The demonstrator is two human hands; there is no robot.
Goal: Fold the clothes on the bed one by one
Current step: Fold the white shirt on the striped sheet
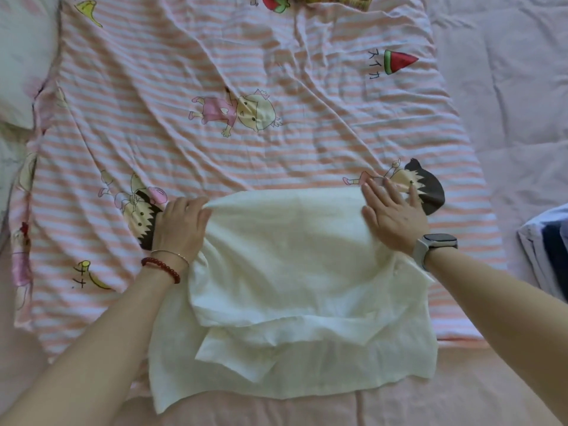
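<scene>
The white garment (pixel 292 272) lies between the hands on the striped sheet (pixel 215 56) of the bed, its far half doubled over the near half. The left hand (pixel 181 226) pinches the far left corner of the fold; the right hand (pixel 393 216) lies flat, fingers straight, pressing the far right corner. To fold well, I would draw the pinched corner taut against the flat palm, line the edges up, then smooth wrinkles toward the near hem.
</scene>
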